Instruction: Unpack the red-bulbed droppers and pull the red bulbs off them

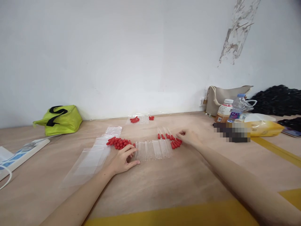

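My left hand (124,159) rests at the left end of a row of clear thin tubes (152,150), thumb and index finger apart, fingertips at the nearest tubes. Close behind it lies a pile of red rubber bulbs (118,143). My right hand (188,137) is closed in a pinch beside a cluster of red bulbs (176,143) at the row's right end. Whatever is between its fingertips is too small to make out. Above the row lie several droppers (167,135), clear tubes with red bulbs fitted.
Clear plastic bags (94,157) lie left of the pile; bagged red bulbs (134,119) sit near the wall. At left are a green bag (63,121) and a power strip (25,157). At right stand bottles (224,110), a beige bag (211,103) and a yellow tissue pack (265,129).
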`<state>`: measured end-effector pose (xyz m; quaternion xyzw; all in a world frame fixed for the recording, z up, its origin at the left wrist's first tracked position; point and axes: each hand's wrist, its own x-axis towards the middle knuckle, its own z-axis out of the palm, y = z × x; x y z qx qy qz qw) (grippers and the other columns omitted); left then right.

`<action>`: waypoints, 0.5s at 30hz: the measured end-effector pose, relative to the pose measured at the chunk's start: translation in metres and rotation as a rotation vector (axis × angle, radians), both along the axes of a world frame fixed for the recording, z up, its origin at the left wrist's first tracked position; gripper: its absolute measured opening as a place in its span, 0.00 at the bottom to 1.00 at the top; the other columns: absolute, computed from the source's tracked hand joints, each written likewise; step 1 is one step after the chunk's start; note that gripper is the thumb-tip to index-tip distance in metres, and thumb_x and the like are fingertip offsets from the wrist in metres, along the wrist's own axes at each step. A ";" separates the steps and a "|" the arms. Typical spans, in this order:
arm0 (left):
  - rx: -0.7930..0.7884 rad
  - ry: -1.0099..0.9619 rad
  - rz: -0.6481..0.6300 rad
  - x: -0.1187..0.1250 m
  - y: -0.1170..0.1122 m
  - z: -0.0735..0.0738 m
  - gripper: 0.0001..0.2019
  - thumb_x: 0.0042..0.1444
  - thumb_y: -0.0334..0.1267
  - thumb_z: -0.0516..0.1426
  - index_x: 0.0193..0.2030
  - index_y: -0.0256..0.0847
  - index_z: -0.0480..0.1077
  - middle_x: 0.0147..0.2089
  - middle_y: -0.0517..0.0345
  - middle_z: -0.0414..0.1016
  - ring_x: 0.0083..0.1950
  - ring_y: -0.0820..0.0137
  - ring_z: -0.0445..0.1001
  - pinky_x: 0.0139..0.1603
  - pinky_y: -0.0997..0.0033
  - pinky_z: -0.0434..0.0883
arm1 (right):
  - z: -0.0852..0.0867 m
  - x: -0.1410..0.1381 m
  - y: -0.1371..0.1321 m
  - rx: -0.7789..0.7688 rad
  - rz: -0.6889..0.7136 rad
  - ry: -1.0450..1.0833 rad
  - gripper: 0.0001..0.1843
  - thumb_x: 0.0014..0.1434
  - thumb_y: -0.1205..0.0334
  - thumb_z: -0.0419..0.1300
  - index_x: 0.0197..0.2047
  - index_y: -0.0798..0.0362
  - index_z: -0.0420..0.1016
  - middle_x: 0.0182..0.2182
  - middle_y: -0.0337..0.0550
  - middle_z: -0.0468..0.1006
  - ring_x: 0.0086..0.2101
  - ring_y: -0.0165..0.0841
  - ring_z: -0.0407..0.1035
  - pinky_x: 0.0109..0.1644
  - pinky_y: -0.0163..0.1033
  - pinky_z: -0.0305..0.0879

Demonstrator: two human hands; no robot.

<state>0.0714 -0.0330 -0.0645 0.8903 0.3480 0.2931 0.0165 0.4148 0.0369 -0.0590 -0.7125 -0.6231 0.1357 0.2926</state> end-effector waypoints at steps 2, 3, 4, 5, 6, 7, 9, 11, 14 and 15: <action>0.002 0.012 -0.004 -0.002 0.000 0.002 0.20 0.49 0.46 0.57 0.48 0.41 0.65 0.43 0.52 0.66 0.31 0.75 0.68 0.34 0.73 0.71 | 0.007 -0.005 0.009 -0.052 0.002 -0.024 0.10 0.45 0.54 0.57 0.24 0.50 0.74 0.23 0.40 0.76 0.29 0.33 0.69 0.31 0.34 0.58; 0.005 0.015 0.000 -0.002 -0.001 0.003 0.21 0.49 0.47 0.58 0.49 0.41 0.65 0.43 0.52 0.65 0.31 0.76 0.68 0.34 0.73 0.71 | 0.010 -0.008 0.013 -0.084 0.002 -0.035 0.10 0.44 0.54 0.58 0.22 0.51 0.74 0.20 0.40 0.75 0.27 0.33 0.69 0.30 0.34 0.58; 0.010 0.015 0.007 -0.002 -0.002 0.005 0.22 0.49 0.47 0.58 0.49 0.41 0.65 0.44 0.52 0.65 0.31 0.76 0.68 0.34 0.73 0.71 | 0.012 -0.011 0.018 -0.118 0.003 -0.045 0.10 0.43 0.54 0.59 0.20 0.52 0.73 0.18 0.40 0.73 0.26 0.33 0.69 0.29 0.35 0.58; 0.018 0.014 0.016 -0.002 -0.003 0.006 0.22 0.49 0.46 0.57 0.50 0.41 0.64 0.44 0.52 0.65 0.31 0.75 0.68 0.35 0.72 0.71 | 0.013 -0.015 0.022 -0.151 0.004 -0.055 0.10 0.42 0.55 0.60 0.18 0.52 0.72 0.16 0.40 0.72 0.24 0.33 0.68 0.29 0.35 0.58; 0.029 0.010 0.028 -0.002 -0.004 0.008 0.21 0.51 0.45 0.56 0.50 0.41 0.64 0.45 0.51 0.65 0.33 0.75 0.68 0.36 0.72 0.71 | 0.014 -0.018 0.026 -0.181 0.006 -0.064 0.10 0.40 0.56 0.61 0.17 0.53 0.72 0.14 0.40 0.71 0.24 0.33 0.68 0.28 0.35 0.58; 0.046 0.003 0.043 -0.001 -0.005 0.009 0.18 0.53 0.43 0.54 0.50 0.41 0.64 0.45 0.51 0.65 0.35 0.73 0.68 0.38 0.71 0.70 | 0.014 -0.021 0.030 -0.208 0.008 -0.072 0.09 0.39 0.57 0.62 0.16 0.53 0.71 0.14 0.41 0.70 0.23 0.34 0.68 0.27 0.35 0.58; 0.095 -0.012 0.067 0.000 -0.005 0.010 0.14 0.57 0.39 0.50 0.49 0.40 0.65 0.44 0.50 0.66 0.41 0.70 0.68 0.43 0.68 0.69 | 0.015 -0.026 0.037 -0.249 0.010 -0.086 0.09 0.37 0.59 0.63 0.15 0.54 0.70 0.13 0.41 0.69 0.23 0.34 0.67 0.26 0.35 0.58; 0.143 -0.023 0.080 0.001 -0.004 0.010 0.13 0.58 0.36 0.48 0.48 0.40 0.66 0.43 0.50 0.67 0.45 0.68 0.66 0.46 0.65 0.67 | 0.019 -0.029 0.041 -0.275 0.007 -0.097 0.08 0.35 0.62 0.63 0.15 0.55 0.69 0.12 0.41 0.68 0.22 0.35 0.67 0.24 0.36 0.58; 0.172 -0.016 0.098 0.000 -0.001 0.009 0.12 0.59 0.36 0.47 0.46 0.40 0.67 0.42 0.51 0.68 0.45 0.67 0.66 0.46 0.63 0.66 | 0.031 -0.030 0.042 -0.260 0.013 -0.107 0.06 0.34 0.65 0.63 0.16 0.56 0.69 0.12 0.40 0.67 0.21 0.34 0.66 0.23 0.36 0.57; 0.177 -0.015 0.108 0.000 0.000 0.008 0.12 0.59 0.36 0.47 0.46 0.41 0.68 0.42 0.51 0.68 0.45 0.66 0.66 0.46 0.62 0.65 | 0.036 -0.030 0.040 -0.236 0.029 -0.106 0.06 0.35 0.65 0.62 0.17 0.56 0.69 0.13 0.40 0.67 0.21 0.34 0.66 0.23 0.35 0.57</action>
